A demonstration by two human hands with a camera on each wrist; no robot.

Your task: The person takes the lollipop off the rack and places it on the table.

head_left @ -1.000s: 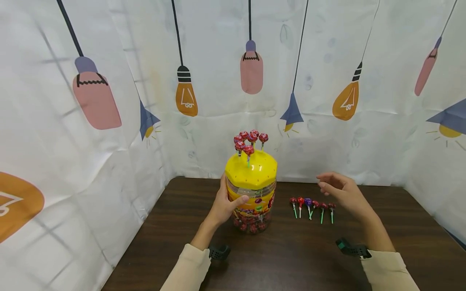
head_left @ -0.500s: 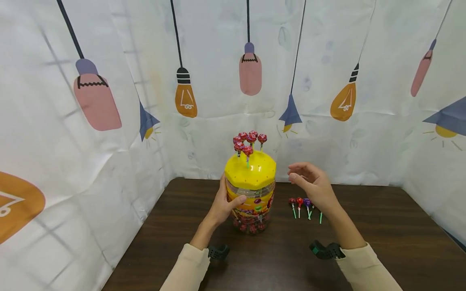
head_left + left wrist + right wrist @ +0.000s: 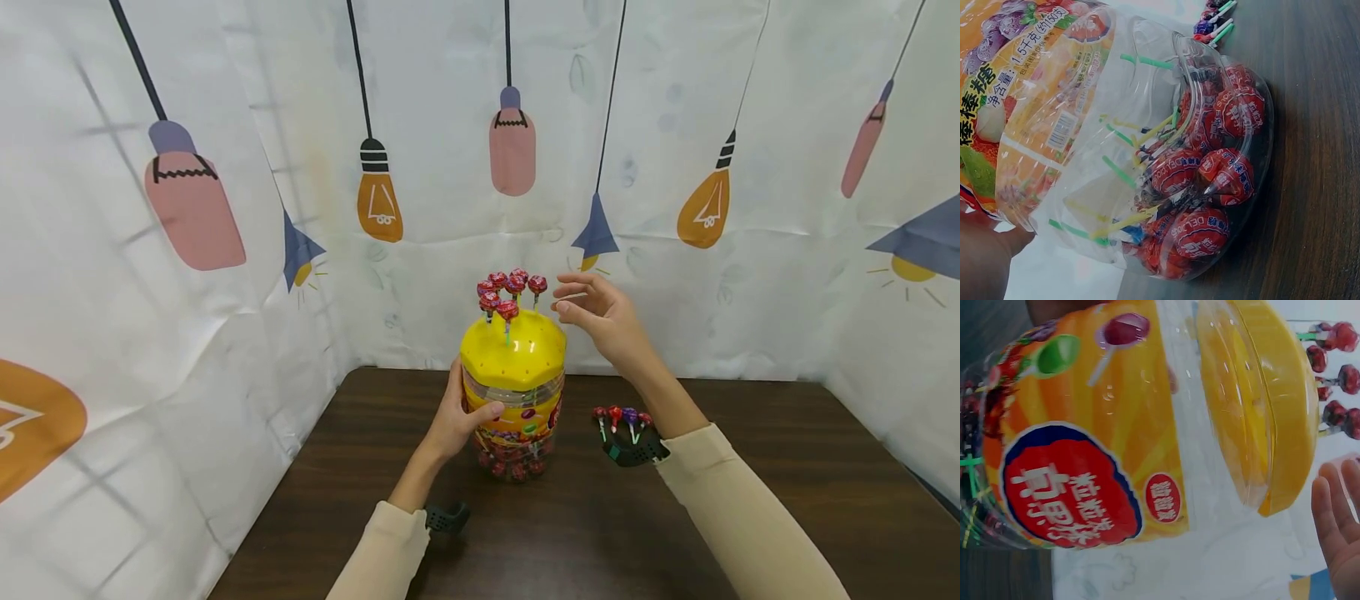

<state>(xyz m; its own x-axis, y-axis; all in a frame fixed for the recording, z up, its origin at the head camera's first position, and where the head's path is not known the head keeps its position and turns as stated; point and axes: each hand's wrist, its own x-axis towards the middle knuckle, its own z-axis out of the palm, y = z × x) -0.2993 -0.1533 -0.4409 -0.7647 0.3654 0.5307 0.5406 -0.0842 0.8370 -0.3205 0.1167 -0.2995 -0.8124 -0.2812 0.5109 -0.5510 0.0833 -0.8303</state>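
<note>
A clear plastic candy jar (image 3: 517,423) with an orange label and a yellow lid (image 3: 521,358) stands upright on the table. Several red-wrapped lollipops (image 3: 507,310) stick up from holes in the lid. My left hand (image 3: 452,423) grips the jar's left side, thumb across the label. In the left wrist view, more red lollipops (image 3: 1200,232) lie in the jar's bottom. My right hand (image 3: 609,323) is raised just right of the lid and its lollipops, fingers loosely bent and nothing between them; the right wrist view shows its fingers (image 3: 1329,509) apart from the lid.
A short row of loose lollipops (image 3: 628,415), red and purple, lies on the dark wooden table (image 3: 540,542), partly covered by the right wristband (image 3: 636,452). A white curtain (image 3: 442,317) printed with lamps hangs behind the table and along both sides.
My right hand has moved left and up, from above the loose lollipops to beside the jar's lid. The left hand keeps its grip on the jar, which has stayed in place.
</note>
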